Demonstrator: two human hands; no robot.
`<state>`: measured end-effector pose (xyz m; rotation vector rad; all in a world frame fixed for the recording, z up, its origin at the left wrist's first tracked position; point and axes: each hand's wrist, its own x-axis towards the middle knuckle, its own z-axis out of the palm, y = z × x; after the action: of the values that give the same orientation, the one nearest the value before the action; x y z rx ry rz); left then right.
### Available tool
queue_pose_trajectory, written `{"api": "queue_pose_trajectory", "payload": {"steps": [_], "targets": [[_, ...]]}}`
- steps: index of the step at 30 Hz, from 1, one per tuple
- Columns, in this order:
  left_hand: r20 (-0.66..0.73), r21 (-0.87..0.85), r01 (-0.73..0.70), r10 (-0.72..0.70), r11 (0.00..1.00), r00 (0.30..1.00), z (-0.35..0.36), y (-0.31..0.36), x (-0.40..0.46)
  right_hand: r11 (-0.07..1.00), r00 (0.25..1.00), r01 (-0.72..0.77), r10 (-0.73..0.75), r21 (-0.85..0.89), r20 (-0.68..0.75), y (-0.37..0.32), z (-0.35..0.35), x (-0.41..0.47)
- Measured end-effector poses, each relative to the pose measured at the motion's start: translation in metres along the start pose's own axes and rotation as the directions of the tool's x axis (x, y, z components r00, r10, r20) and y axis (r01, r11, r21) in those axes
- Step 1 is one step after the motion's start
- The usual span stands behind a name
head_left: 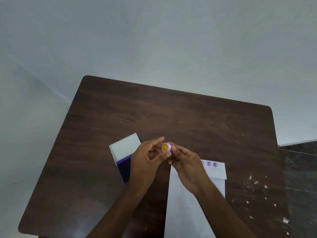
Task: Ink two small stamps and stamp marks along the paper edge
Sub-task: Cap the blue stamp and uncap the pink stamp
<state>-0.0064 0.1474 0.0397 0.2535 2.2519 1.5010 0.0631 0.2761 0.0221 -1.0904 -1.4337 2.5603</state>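
Both hands meet just below the middle of the frame, above the dark wooden table (171, 114), and between them they hold one small pink stamp (166, 148) with a yellow smiley sticker on the end that faces the camera. The left hand (145, 158) pinches it with thumb and fingers from the left side, and the right hand (187, 162) closes its fingertips on it from the right. It seems that the person is turning or opening the stamp to make it ready for ink; I cannot tell if a cap is coming off. To do this step well, the grip should stay on the pink body, away from the printing face, so the fingers do not get ink. The ink pad (123, 169) lies open in the left centre, its white lid (126, 146) raised behind it, partly hidden by the left hand. The white paper (187, 212) lies in the lower right, under the right forearm, and three purple marks (208, 163) stand along its upper edge. A second stamp is not visible. The forearm over the paper could shift it.
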Motion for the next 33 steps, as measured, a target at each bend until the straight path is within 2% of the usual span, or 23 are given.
{"api": "queue_pose_trajectory", "payload": {"steps": [6,9,11,14,18,21,24,28,33], "targets": [[-0.006,0.097,-0.054,0.055,0.994,0.998,0.009,0.003,-0.009,0.957,0.994,-0.094,0.077,0.273,0.075,0.004,-0.002,-0.016],[0.026,0.169,0.004,-0.009,0.986,1.000,0.011,0.004,-0.010,0.947,0.996,-0.083,0.076,0.310,0.035,0.005,-0.003,-0.017],[0.010,0.172,-0.009,0.007,0.985,1.000,0.013,0.007,-0.013,0.950,0.997,-0.068,0.056,0.303,0.049,0.006,-0.005,-0.018],[-0.013,0.134,-0.039,0.041,0.990,0.999,0.012,0.012,-0.017,0.950,0.996,-0.064,0.040,0.306,0.085,0.006,-0.008,-0.018],[-0.009,0.100,0.025,-0.024,0.995,1.000,0.014,0.011,-0.018,0.967,0.998,-0.010,-0.006,0.254,0.063,0.007,-0.009,-0.020],[0.005,-0.073,0.089,-0.089,0.993,0.996,0.014,0.010,-0.020,0.965,1.000,0.007,-0.010,0.264,0.010,0.007,-0.010,-0.023],[0.014,-0.194,0.091,-0.090,0.977,0.996,0.011,0.006,-0.022,0.952,1.000,-0.019,0.022,0.305,-0.005,0.004,-0.011,-0.025],[0.018,-0.232,0.096,-0.094,0.968,0.995,0.004,-0.001,-0.025,0.912,0.998,-0.070,0.065,0.404,0.025,0.002,-0.010,-0.026],[0.018,-0.214,0.073,-0.071,0.974,0.997,0.000,-0.006,-0.024,0.899,0.995,-0.091,0.060,0.428,0.086,0.002,-0.006,-0.026]]}}
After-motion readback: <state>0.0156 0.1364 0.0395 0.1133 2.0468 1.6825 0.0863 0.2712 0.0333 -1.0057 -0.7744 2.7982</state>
